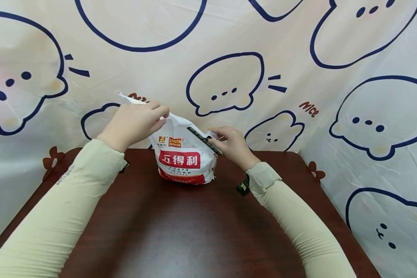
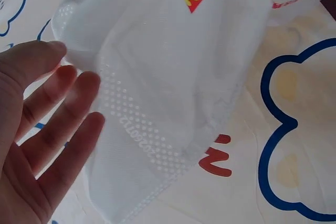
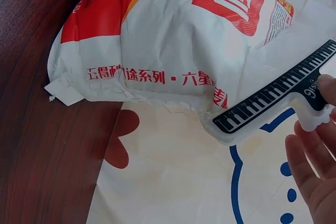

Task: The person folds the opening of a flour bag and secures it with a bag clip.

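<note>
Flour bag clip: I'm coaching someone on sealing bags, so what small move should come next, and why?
Probably slide the piano-key sealing clip further across the flour bag: the right hand pinches its end while the left hand holds the bag's top taut.

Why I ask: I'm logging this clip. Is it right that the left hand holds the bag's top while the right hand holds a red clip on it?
Not quite: the clip is black, not red, as the right wrist view shows. The left hand does hold the top of the bag, and the right hand holds the clip.

One flour bag (image 1: 182, 156), one piano-key clip (image 1: 204, 140), one table (image 1: 180, 231), two hands.
</note>
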